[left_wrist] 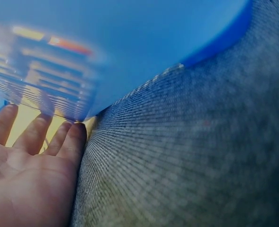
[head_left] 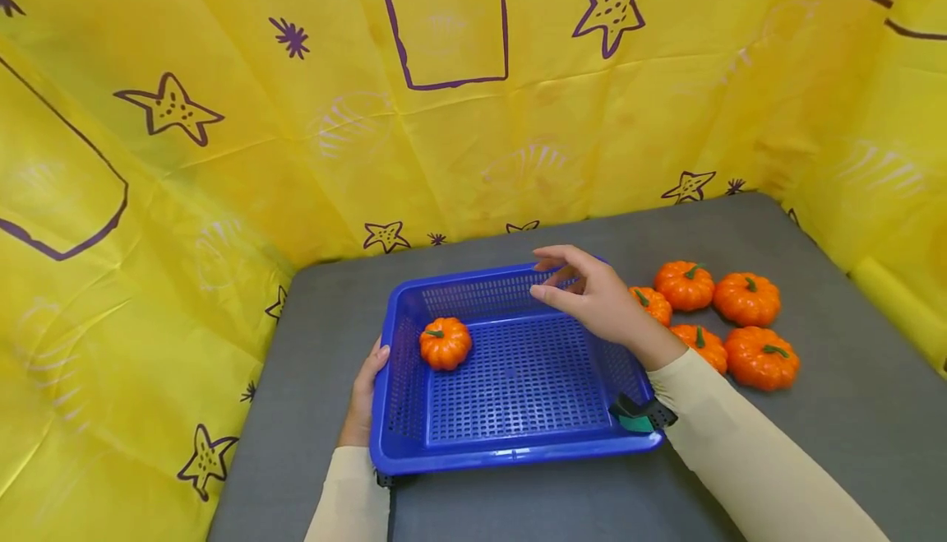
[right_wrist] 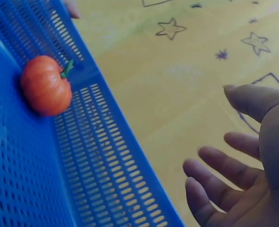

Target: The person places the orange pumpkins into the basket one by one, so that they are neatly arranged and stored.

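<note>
A blue plastic basket (head_left: 510, 454) with slotted walls rests on the grey table, one orange toy pumpkin (head_left: 445, 344) inside near its left wall. My left hand (head_left: 362, 394) is at the basket's outer left side, a fingertip at the rim. In the left wrist view, fairly straight fingers (left_wrist: 30, 135) reach up to the slotted wall. Over the basket's right part hovers my right hand (head_left: 592, 295), fingers and thumb loosely bent and apart, holding nothing. The right wrist view shows the same pumpkin (right_wrist: 46, 86) with its green stem, away from that hand (right_wrist: 243, 179).
Several orange pumpkins (head_left: 747, 299) stand grouped on the table right of the basket, one partly hidden behind my right hand. Yellow cloth (head_left: 459, 147) with purple starfish drawings hangs around the back and sides of the grey table (head_left: 851, 410).
</note>
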`<state>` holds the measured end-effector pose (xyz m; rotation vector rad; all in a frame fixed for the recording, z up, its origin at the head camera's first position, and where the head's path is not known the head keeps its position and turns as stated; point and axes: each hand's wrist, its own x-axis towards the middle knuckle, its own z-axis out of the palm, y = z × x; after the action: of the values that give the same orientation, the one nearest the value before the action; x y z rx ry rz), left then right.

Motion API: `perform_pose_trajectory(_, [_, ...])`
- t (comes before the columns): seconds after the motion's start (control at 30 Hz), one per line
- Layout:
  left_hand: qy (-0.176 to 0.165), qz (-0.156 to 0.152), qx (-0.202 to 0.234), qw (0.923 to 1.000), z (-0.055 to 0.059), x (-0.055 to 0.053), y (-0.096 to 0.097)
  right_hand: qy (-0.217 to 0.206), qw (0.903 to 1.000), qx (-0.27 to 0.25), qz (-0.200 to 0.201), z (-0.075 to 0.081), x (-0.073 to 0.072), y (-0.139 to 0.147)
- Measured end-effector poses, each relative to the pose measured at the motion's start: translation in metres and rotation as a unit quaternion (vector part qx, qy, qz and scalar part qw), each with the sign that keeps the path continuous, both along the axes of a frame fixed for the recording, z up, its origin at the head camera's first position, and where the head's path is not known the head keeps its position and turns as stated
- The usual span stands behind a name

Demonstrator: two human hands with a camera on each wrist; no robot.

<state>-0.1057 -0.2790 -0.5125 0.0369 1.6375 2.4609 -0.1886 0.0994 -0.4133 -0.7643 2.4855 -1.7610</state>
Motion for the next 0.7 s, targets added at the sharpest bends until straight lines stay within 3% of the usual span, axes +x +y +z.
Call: perform_pose_trajectory(0.7, [-0.008, 0.001, -0.009, 0.9999, 0.004, 0.002, 0.001, 0.007, 0.9981, -0.056, -0.025, 0.003, 0.020, 0.036])
